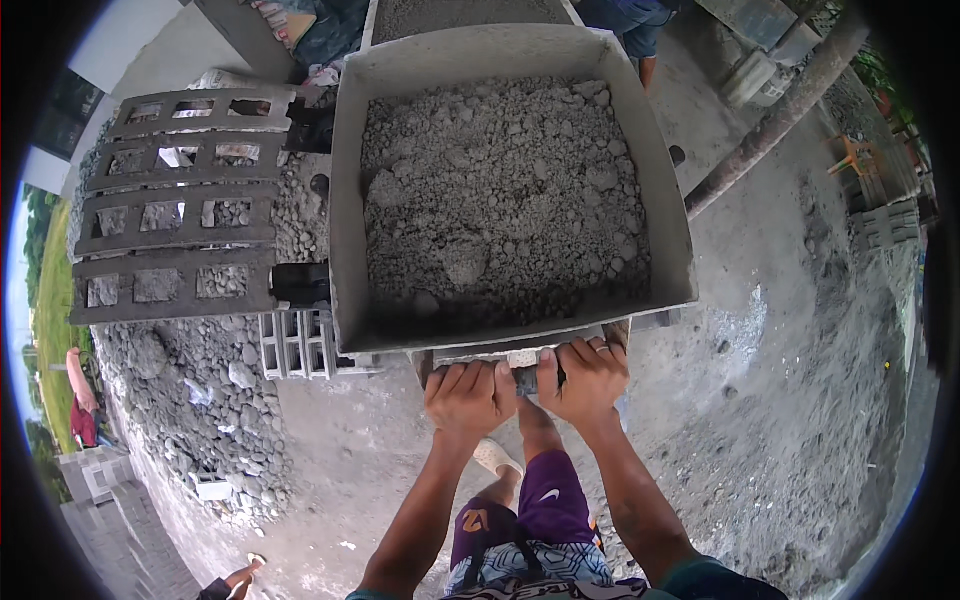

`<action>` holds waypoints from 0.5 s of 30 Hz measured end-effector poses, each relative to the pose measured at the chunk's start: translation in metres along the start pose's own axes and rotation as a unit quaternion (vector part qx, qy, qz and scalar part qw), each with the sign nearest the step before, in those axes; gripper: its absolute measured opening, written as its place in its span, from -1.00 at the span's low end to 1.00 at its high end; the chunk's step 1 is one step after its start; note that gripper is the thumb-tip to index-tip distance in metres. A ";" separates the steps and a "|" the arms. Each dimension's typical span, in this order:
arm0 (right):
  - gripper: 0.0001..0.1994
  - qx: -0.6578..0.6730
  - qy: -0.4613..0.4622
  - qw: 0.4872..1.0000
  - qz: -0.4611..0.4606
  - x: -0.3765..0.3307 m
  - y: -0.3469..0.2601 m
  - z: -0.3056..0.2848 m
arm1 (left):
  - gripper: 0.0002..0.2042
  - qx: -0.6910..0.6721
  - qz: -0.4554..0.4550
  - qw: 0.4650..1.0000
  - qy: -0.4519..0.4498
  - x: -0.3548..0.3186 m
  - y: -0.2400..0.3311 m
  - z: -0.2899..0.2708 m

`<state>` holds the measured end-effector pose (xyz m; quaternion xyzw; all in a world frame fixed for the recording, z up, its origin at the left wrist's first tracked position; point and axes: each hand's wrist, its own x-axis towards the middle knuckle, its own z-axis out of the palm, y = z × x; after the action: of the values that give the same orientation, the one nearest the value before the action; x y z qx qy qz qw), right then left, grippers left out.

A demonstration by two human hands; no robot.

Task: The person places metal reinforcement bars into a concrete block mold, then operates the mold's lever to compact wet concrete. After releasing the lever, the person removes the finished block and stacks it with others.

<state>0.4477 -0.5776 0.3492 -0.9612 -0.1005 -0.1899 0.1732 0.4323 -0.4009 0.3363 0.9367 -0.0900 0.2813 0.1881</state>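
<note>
We had both hands on the dark metal handle bar (528,378) at the near edge of the big grey rectangular metal hopper (350,200), centre of frame. Left hand (470,397) was curled tight over the bar, fingers wrapped round it; right hand (592,378) clamped on the same bar just beside it, w/ a ring on one finger. The two hands sat nearly touching.

Progress, as we judged it: the hopper was already loaded, approx. full, w/ damp grey lumpy cement mix (500,200), so filling looked done. Emptying or moving it looked not yet done; the mix lay undisturbed, heaped and clumpy, no tilt visible.

The hopper's walls were pale grey, dusty, smeared w/ dried mix; the near wall threw a shadow over the lower part of the load.

Left of frame, four grey hollow concrete blocks (175,255) lay in a stack-like row on a bed of loose grey gravel (200,400). A white slatted plastic crate (295,345) sat at the hopper's lower left corner. Right side: bare dusty concrete floor (760,330), and a long grey pole (770,125) slanting to the upper right.
</note>
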 end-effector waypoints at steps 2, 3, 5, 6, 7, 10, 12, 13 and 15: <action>-0.73 -0.003 0.014 1.000 -0.008 0.028 0.008 0.016 | -0.66 0.020 0.004 1.000 -0.006 0.022 -0.009 0.013; -0.74 -0.005 0.020 1.000 -0.012 0.042 0.012 0.023 | -0.66 0.028 0.006 1.000 -0.011 0.033 -0.015 0.023; -0.72 -0.006 0.010 1.000 -0.012 0.099 0.022 0.046 | -0.67 0.028 -0.008 0.999 -0.017 0.086 -0.034 0.053; -0.72 -0.006 0.018 1.000 -0.016 0.134 0.032 0.061 | -0.69 0.029 -0.023 0.999 -0.030 0.121 -0.043 0.070; -0.71 -0.014 0.023 0.999 -0.020 0.168 0.046 0.082 | -0.68 0.037 -0.027 0.999 -0.024 0.155 -0.054 0.093; -0.67 0.006 0.051 0.999 0.000 0.280 0.067 0.126 | -0.64 0.042 -0.047 0.998 0.008 0.255 -0.092 0.152; -0.55 -0.025 -0.011 0.999 0.047 0.338 0.076 0.136 | -0.54 0.056 -0.113 0.984 -0.125 0.315 -0.103 0.165; -0.50 -0.010 -0.088 0.993 0.075 0.360 0.067 0.128 | -0.49 0.070 -0.129 0.982 -0.115 0.330 -0.115 0.170; -0.48 -0.031 -0.117 0.990 0.065 0.369 0.069 0.131 | -0.47 0.068 -0.116 0.985 -0.111 0.335 -0.122 0.171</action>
<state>0.8437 -0.5457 0.3630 -0.9862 -0.0511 -0.0674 0.1425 0.8272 -0.3794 0.3555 0.9769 0.0178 0.1571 0.1441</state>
